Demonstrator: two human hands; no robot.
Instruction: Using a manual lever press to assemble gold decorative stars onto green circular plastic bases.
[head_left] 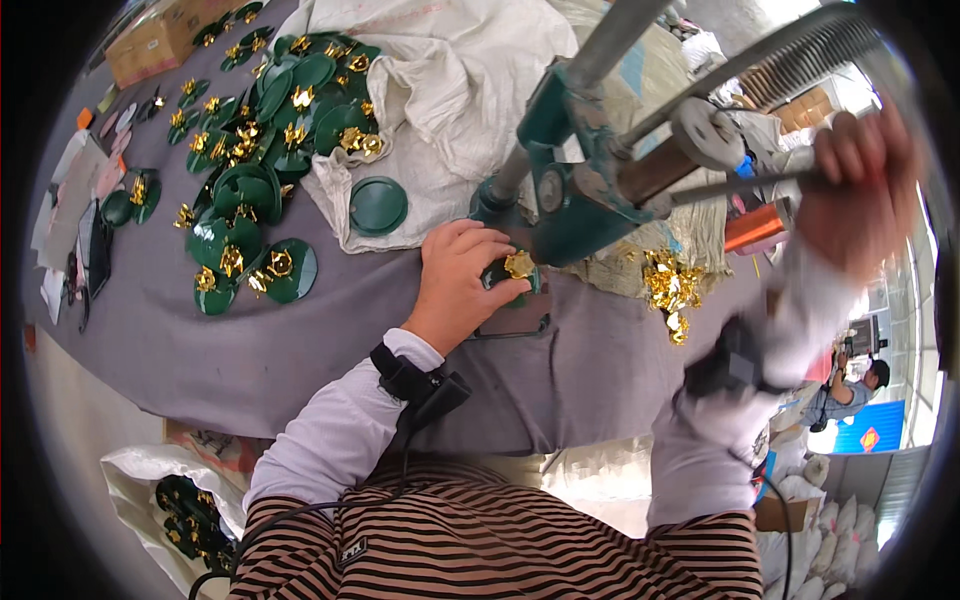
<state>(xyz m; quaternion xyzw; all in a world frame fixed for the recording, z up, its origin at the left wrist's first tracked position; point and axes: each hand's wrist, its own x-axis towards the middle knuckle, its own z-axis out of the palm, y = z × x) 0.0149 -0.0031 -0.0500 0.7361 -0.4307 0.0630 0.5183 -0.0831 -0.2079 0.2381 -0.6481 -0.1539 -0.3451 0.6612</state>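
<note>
Left hand [460, 276] pinches a green disc [493, 272] bearing a gold flower [519, 264], at the foot of the press [590, 215], one o'clock. Right hand [862, 195], two o'clock, grips the lever [745, 184]. Risk: pulling early could crush the left hand.

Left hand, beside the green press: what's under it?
Under the left hand, part of a dark green piece shows between thumb and fingers, with a gold flower-shaped piece by it. The green piece's remainder and anything beneath the palm are covered.
</note>
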